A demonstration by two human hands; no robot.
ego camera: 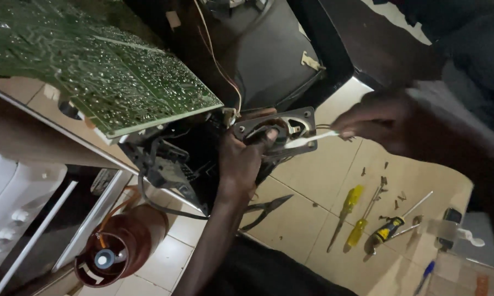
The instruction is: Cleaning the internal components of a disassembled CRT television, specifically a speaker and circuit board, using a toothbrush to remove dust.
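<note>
Two hands work at one small part over a tiled floor. The left hand comes up from below and is wrapped tight around a small oval speaker in a grey metal frame, its thumb pressed across the front of the cone. The right hand reaches in from the right with its fingers pinched together on a thin white strip, which runs leftward to the speaker's frame; the strip is blurred, so it may be a wire or a tie, and I cannot tell which. The speaker is held in the air, just in front of a dark opened chassis with black cables hanging from it. Above and to the left of that chassis a green circuit board tilts with its soldered side up. Thin orange wires run down from the top toward the speaker.

On the floor below the left forearm lie dark pliers. Further right, well apart from the hands, lie two yellow-handled screwdrivers, then a black-and-yellow screwdriver, with small screws scattered near them. A blue-handled tool lies at the lower right. At lower left stands a reddish-brown gas cylinder, beside a white cooker.
</note>
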